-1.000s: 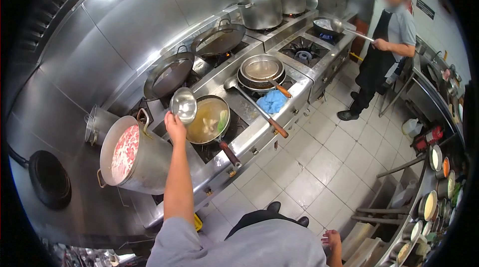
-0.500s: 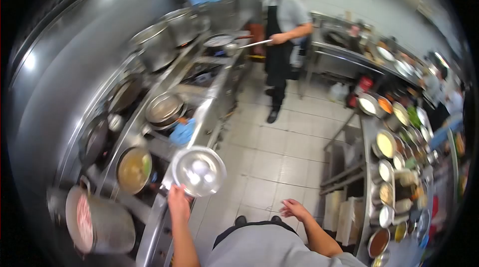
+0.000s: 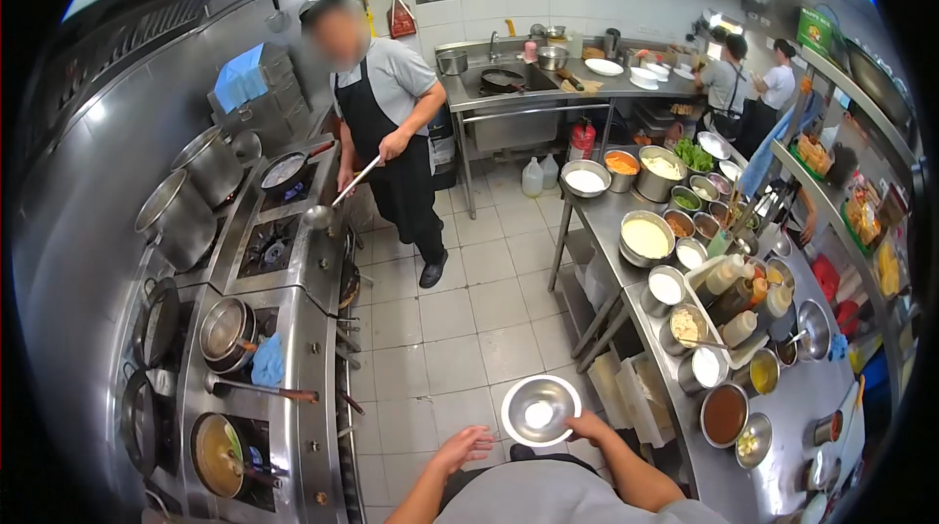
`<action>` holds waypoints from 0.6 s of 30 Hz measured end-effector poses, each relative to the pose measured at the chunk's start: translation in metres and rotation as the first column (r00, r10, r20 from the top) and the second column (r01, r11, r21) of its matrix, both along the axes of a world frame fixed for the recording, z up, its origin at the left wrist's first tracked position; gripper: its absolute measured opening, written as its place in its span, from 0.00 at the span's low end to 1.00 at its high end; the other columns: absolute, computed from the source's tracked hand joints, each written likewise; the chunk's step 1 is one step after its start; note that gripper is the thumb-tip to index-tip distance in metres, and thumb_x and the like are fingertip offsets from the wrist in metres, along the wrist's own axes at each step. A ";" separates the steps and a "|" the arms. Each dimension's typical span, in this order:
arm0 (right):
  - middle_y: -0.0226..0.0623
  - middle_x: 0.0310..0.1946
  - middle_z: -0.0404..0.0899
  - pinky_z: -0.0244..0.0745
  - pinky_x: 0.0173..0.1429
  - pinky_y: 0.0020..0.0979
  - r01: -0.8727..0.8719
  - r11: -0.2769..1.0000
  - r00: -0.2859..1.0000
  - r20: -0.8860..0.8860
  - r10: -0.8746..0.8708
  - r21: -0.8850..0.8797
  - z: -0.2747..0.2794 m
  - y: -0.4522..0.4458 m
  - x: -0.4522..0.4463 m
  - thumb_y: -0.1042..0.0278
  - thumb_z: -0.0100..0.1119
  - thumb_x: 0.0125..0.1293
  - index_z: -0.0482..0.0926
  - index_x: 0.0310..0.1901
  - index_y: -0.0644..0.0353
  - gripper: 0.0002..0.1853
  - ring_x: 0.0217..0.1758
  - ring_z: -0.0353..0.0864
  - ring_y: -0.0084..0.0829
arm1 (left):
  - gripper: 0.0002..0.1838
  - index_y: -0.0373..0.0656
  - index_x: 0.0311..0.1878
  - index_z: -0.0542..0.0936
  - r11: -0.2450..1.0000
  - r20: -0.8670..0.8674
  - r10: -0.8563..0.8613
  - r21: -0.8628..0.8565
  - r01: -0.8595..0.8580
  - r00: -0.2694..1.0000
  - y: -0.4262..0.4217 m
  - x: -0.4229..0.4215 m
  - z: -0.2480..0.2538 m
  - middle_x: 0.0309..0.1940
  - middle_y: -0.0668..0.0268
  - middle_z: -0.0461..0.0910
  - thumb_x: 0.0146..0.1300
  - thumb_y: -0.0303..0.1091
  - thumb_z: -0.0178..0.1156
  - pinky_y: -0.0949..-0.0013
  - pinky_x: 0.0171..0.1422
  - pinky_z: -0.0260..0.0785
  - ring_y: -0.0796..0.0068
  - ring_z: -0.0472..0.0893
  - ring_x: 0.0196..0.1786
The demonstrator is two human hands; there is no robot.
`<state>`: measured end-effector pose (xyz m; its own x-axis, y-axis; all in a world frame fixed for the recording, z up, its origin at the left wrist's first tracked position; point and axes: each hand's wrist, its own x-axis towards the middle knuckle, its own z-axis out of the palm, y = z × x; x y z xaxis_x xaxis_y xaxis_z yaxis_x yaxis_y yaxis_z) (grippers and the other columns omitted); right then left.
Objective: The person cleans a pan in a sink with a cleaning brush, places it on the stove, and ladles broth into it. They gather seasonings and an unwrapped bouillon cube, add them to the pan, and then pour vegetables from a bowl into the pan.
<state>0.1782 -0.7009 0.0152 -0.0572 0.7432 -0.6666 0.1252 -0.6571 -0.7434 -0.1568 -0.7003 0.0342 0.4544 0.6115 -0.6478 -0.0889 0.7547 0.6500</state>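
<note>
A shiny metal bowl (image 3: 523, 397) is held out in front of my body, above the tiled floor. My right hand (image 3: 587, 425) grips its right rim, thumb and fingers closed on the edge. A bright white spot shows at its bottom, and I cannot tell whether this is a reflection. To the left of the bowl and apart from it, my left hand (image 3: 464, 449) has its fingers stretched out and holds nothing. On the stove at the left sits a pan (image 3: 213, 446) of brownish liquid, with a utensil in it.
Left of me runs the stove (image 3: 305, 348) with pots and a blue cloth (image 3: 267, 360). A co-worker (image 3: 391, 113) stands at its far end with a long ladle (image 3: 323, 216). On my right, a steel table (image 3: 606, 230) carries several ingredient bowls and squeeze bottles.
The bowl has gone from my left hand to my right hand, moving from the stove edge to in front of my body. My view has turned rightward. The left hand has let go.
</note>
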 end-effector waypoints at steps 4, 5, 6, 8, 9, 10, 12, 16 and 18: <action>0.47 0.37 0.81 0.81 0.26 0.33 0.314 0.949 0.949 0.018 -0.314 -0.017 0.003 -0.049 0.053 0.72 0.53 0.58 0.73 0.51 0.68 0.18 0.28 0.83 0.38 | 0.21 0.47 0.52 0.78 0.554 -0.539 -0.597 0.258 0.791 0.594 -0.012 -0.001 -0.116 0.44 0.65 0.81 0.65 0.52 0.54 0.60 0.57 0.68 0.67 0.77 0.50; 0.45 0.37 0.81 0.82 0.27 0.34 0.358 0.933 0.934 0.016 -0.357 -0.034 0.013 -0.060 0.057 0.71 0.54 0.59 0.74 0.51 0.67 0.18 0.29 0.83 0.37 | 0.21 0.47 0.52 0.78 0.529 -0.542 -0.612 0.262 0.807 0.577 -0.015 -0.003 -0.131 0.44 0.65 0.81 0.65 0.52 0.54 0.60 0.57 0.68 0.67 0.77 0.50; 0.44 0.37 0.81 0.82 0.29 0.34 0.417 0.907 0.909 0.017 -0.416 -0.057 0.021 -0.077 0.063 0.71 0.54 0.59 0.74 0.51 0.67 0.18 0.30 0.83 0.36 | 0.19 0.47 0.49 0.80 0.631 -0.548 -0.521 0.270 0.728 0.655 -0.019 -0.005 -0.147 0.41 0.67 0.81 0.64 0.50 0.55 0.61 0.53 0.70 0.69 0.78 0.46; 0.42 0.36 0.81 0.82 0.31 0.34 0.501 0.865 0.865 -0.010 -0.501 -0.015 0.048 -0.100 0.061 0.70 0.55 0.60 0.75 0.51 0.67 0.17 0.32 0.83 0.34 | 0.17 0.46 0.46 0.81 0.800 -0.539 -0.423 0.156 0.579 0.728 -0.012 -0.005 -0.145 0.37 0.69 0.81 0.63 0.47 0.57 0.64 0.43 0.72 0.72 0.78 0.39; 0.41 0.36 0.81 0.82 0.33 0.34 0.535 0.845 0.845 -0.036 -0.534 0.032 0.058 -0.118 0.058 0.68 0.56 0.61 0.75 0.50 0.67 0.17 0.33 0.83 0.32 | 0.16 0.46 0.46 0.81 0.862 -0.539 -0.415 0.026 0.507 0.733 -0.008 -0.007 -0.135 0.35 0.70 0.81 0.62 0.46 0.58 0.66 0.37 0.73 0.74 0.78 0.36; 0.40 0.36 0.82 0.81 0.38 0.34 0.584 0.810 0.809 -0.109 -0.577 0.047 0.048 -0.133 0.059 0.65 0.58 0.61 0.77 0.49 0.66 0.17 0.36 0.82 0.30 | 0.16 0.45 0.46 0.81 0.853 -0.554 -0.422 0.026 0.522 0.718 -0.002 -0.012 -0.133 0.34 0.69 0.80 0.61 0.45 0.58 0.68 0.33 0.72 0.74 0.78 0.34; 0.39 0.39 0.82 0.78 0.46 0.34 0.685 0.728 0.717 -0.202 -0.668 0.024 0.038 -0.161 0.056 0.65 0.59 0.62 0.77 0.50 0.65 0.17 0.39 0.82 0.30 | 0.15 0.45 0.44 0.81 0.804 -0.591 -0.482 -0.003 0.595 0.647 0.013 -0.024 -0.137 0.33 0.68 0.80 0.60 0.43 0.60 0.70 0.28 0.71 0.75 0.77 0.30; 0.42 0.48 0.78 0.74 0.57 0.42 0.910 0.414 0.350 -0.522 -0.778 -0.006 0.057 -0.221 0.037 0.71 0.58 0.61 0.72 0.55 0.66 0.20 0.52 0.79 0.37 | 0.12 0.45 0.42 0.79 0.691 -0.644 -0.603 -0.128 0.712 0.470 0.045 -0.045 -0.147 0.32 0.66 0.79 0.60 0.42 0.59 0.65 0.27 0.71 0.71 0.77 0.26; 0.42 0.49 0.78 0.73 0.57 0.44 0.963 0.267 0.207 -0.532 -0.821 -0.038 0.056 -0.266 0.035 0.70 0.57 0.61 0.71 0.55 0.66 0.21 0.52 0.78 0.39 | 0.12 0.45 0.42 0.78 0.668 -0.640 -0.631 -0.161 0.727 0.438 0.058 -0.040 -0.147 0.32 0.65 0.79 0.61 0.41 0.59 0.64 0.27 0.72 0.69 0.77 0.26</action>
<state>0.2135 -0.9669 0.0711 0.5881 0.5823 -0.5613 -0.7356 0.0968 -0.6704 -0.1970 -0.6427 -0.1126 0.3007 0.3774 -0.8759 0.8533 0.3038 0.4238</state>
